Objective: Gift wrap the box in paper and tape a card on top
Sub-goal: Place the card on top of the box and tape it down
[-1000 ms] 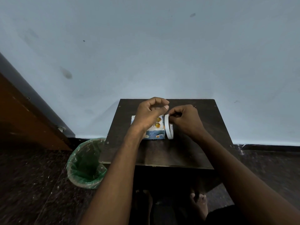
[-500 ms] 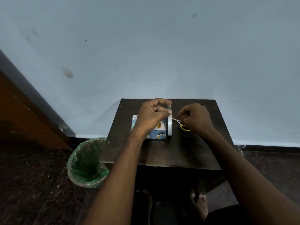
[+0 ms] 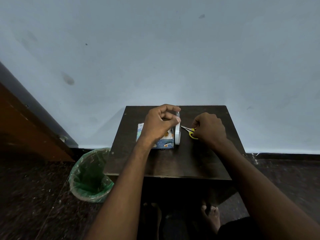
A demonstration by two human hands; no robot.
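A small box [image 3: 164,144] wrapped in blue patterned paper lies on the dark wooden table [image 3: 173,161]. A white roll of tape [image 3: 177,135] stands on edge against the box's right side. My left hand [image 3: 160,123] hovers over the box and pinches a strip of clear tape pulled up from the roll between thumb and forefinger. To the right, my right hand [image 3: 210,129] rests on the table and grips yellow-handled scissors [image 3: 189,131], whose blades point left toward the roll. No card is visible.
A bin lined with a green bag [image 3: 90,177] stands on the floor left of the table. A pale wall [image 3: 155,58] rises right behind the table. A brown wooden door [image 3: 26,132] is at the left. Bare feet [image 3: 210,217] show under the table's front edge.
My right hand let go of the tape roll, moved right and took hold of the scissors on the table. My left hand stayed above the box, holding the pulled tape end.
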